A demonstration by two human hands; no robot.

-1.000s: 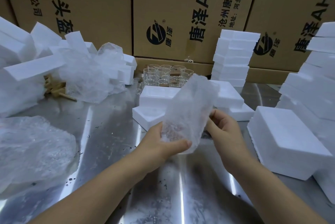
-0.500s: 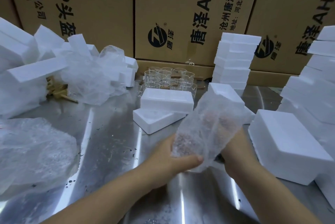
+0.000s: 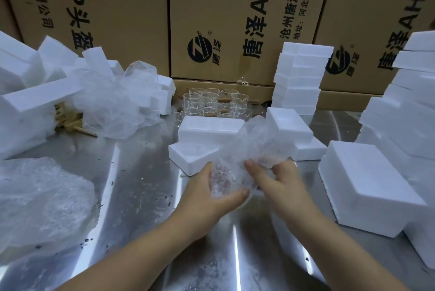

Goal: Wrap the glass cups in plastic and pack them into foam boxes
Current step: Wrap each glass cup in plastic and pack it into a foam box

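Far left on the steel surface: a jumbled heap of foam pieces, too tangled to count. Below it, at the near left edge, one thick pile of plastic sheets, cloudy and wrinkled. Against the heap, a few wooden sticks, then one crumpled plastic bundle draped over more foam.

Behind everything, three cardboard cartons with black print.

Centre back: clear glass cups, upright, packed close in one cluster, about a dozen, exact count lost in overlapping glass. Just in front, two white pieces: an upper foam box lying on a lower foam box.

Centre front, raised above the surface: one plastic sheet, translucent, bubbled, crumpled, between both hands. Left hand palm up beneath its near end, thumb clamped across the edge, the other digits dimly pink through the film. Right hand in from the right, fingers curled into the folds, gripping. Cup inside the wrap or not: impossible to tell.

Right of the sheet: one tilted foam box on a foam slab. Behind these, one back foam stack, about six layers high, against the cartons. Nearer, one large foam box, solid face up. At the far right edge, a stepped right foam stack, partly out of view, layers uncountable.
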